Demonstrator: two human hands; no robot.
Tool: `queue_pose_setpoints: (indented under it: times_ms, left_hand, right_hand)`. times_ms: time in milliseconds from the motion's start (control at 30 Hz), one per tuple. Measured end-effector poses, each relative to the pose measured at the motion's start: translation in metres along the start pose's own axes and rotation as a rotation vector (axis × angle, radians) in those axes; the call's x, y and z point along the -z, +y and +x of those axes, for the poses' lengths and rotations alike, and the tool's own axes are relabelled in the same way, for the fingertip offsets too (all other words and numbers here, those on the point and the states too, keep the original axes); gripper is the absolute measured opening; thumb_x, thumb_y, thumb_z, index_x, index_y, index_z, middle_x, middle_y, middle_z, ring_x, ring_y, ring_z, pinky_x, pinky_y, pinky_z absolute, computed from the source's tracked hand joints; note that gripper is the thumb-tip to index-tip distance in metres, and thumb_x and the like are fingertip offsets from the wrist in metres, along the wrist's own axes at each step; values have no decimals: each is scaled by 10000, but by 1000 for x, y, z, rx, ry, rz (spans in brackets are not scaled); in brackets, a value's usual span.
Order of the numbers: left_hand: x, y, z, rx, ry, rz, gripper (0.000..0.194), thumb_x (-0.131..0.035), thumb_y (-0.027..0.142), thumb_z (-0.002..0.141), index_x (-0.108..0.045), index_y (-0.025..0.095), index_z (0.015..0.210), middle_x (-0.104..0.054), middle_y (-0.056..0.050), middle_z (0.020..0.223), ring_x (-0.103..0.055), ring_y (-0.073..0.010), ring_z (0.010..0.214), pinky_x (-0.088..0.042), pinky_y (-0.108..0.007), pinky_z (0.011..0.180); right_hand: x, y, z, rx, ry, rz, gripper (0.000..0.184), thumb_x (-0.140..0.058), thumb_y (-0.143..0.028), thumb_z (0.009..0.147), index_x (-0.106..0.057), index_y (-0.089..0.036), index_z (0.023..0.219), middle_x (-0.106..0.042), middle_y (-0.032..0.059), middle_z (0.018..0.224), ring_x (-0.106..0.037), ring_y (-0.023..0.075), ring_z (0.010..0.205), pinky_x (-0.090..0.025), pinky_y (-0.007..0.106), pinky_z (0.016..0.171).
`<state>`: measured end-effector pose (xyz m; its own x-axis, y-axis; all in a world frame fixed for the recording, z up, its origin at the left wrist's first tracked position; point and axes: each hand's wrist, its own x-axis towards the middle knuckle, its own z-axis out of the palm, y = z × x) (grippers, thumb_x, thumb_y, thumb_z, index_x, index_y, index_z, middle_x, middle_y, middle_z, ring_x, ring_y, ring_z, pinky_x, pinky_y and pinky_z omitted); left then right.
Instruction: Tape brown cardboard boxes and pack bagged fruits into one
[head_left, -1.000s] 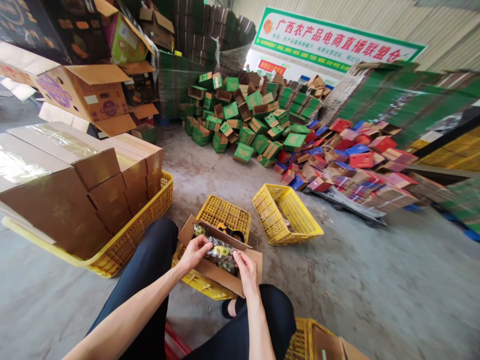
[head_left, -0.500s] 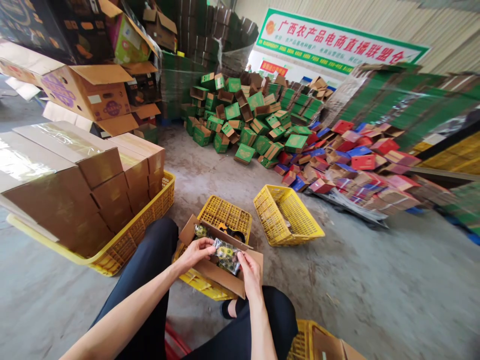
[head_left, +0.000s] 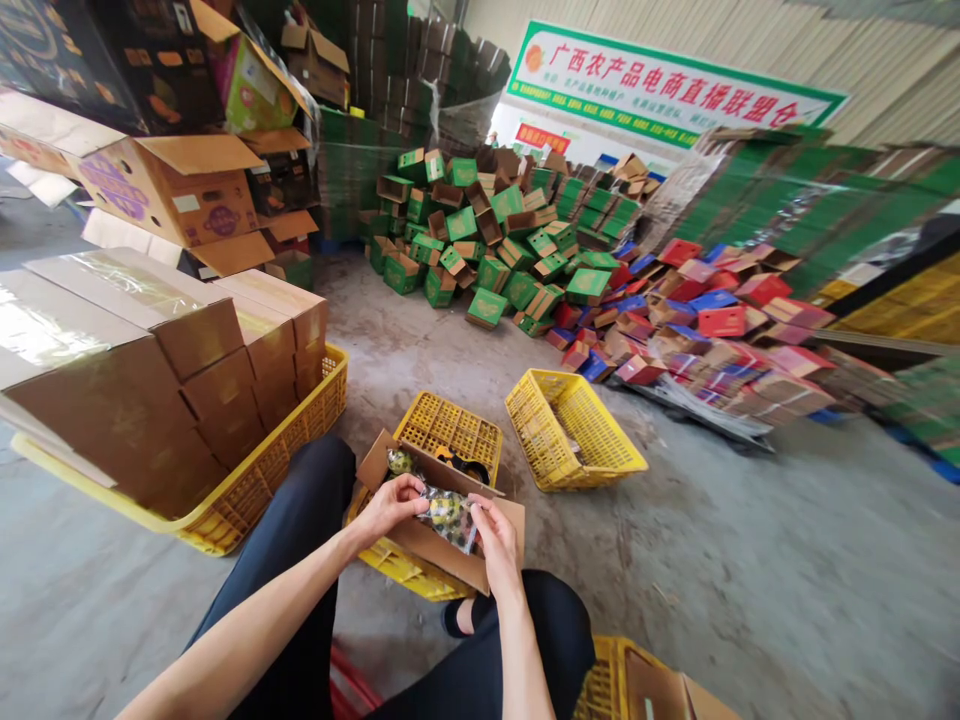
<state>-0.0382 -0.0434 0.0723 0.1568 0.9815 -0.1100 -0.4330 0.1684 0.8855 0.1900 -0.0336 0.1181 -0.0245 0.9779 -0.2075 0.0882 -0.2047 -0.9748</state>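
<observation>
Pinching packet (head_left: pixel 451 517) at both ends with fingers (head_left: pixel 410 485) | left hand (head_left: pixel 388 508), right hand (head_left: pixel 496 540) facing | above carton (head_left: pixel 439 557)

At your left, a long yellow crate (head_left: pixel 262 460) holds taped brown cartons (head_left: pixel 112 400) that rise above its rim. Behind it, you have a purple-printed carton (head_left: pixel 176 195) with its flaps out, below a large black carton (head_left: pixel 120 65). Ahead of you, green boxes (head_left: pixel 487 275) lie heaped on the grey floor (head_left: pixel 750 570), with red and blue boxes (head_left: pixel 720 320) spilling beside them to your right. Film-wrapped stacks (head_left: pixel 847 205) stand behind those. A green-bordered banner (head_left: pixel 675 85) hangs above. Nearer you, a yellow basket (head_left: pixel 611 440) sits on the floor.
</observation>
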Motion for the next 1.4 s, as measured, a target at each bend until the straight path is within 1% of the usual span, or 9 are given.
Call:
queue_pose_setpoints:
  times_ms: [100,200,433,667,867,1067,1267,1333,1400]
  left_hand:
    - [1,2,0,12,26,-61,614,-909,525,679,-632,193,1114,-625,39,692,-604,-120,608,-438,-214,602]
    - [-1,5,-1,39,16,-66,583,-879,568,700,-678,181,1087,-667,-2,792,-622,-127,658,-470,-225,625]
    - [-7,5,-5,-14,-58,51,518,-954,443,627,-691,166,976,-694,-34,893,-634,-146,767,-488,-239,729]
    - [-6,8,-4,-34,-12,145,473,-816,606,759,-680,153,765,-667,-24,708,-566,-132,636,-410,-232,636]
    - [-7,5,-3,-43,28,32,501,-800,627,770,-634,161,690,-617,-1,626,-505,-104,576,-365,-220,596]
    - [-9,1,1,34,22,-165,507,-858,591,727,-594,161,668,-596,12,643,-543,-94,590,-418,-209,601]
    - [-5,0,5,89,67,-210,530,-874,591,709,-571,158,670,-577,29,625,-547,-69,553,-447,-191,590]
    - [-1,0,6,114,100,-238,537,-891,597,678,-580,159,699,-592,29,633,-557,-68,543,-465,-194,594]
    - [2,1,7,126,124,-257,543,-904,597,657,-592,157,725,-607,26,643,-570,-68,542,-480,-198,602]
  right_hand:
    - [-1,-1,-2,-9,-72,57,652,-780,-630,780,-660,-268,1308,-764,50,945,-703,245,820,-544,328,699]
    - [-3,2,-1,5,-137,60,698,-800,-567,790,-592,-290,1396,-750,26,917,-681,212,765,-516,305,671]
    - [-3,13,7,7,-97,80,709,-845,-552,716,-616,-257,1320,-738,34,958,-649,187,706,-518,313,666]
    - [0,19,8,60,-150,85,652,-808,-506,786,-595,-276,1359,-740,51,1041,-664,203,786,-537,332,733]
    - [-2,15,8,68,-150,78,670,-804,-510,789,-599,-289,1387,-736,35,992,-664,201,774,-549,338,747]
    - [-5,11,8,74,-153,141,666,-803,-474,803,-585,-297,1406,-740,45,1032,-682,219,850,-559,351,798]
    - [-1,13,10,37,-101,139,667,-803,-519,790,-615,-280,1383,-708,6,828,-657,202,735,-550,328,712]
    - [3,13,10,40,-62,108,617,-771,-552,810,-654,-272,1348,-732,32,907,-676,214,775,-558,336,715]
    - [6,11,8,71,-36,63,585,-774,-555,802,-691,-278,1311,-744,76,1145,-701,259,966,-577,365,796]
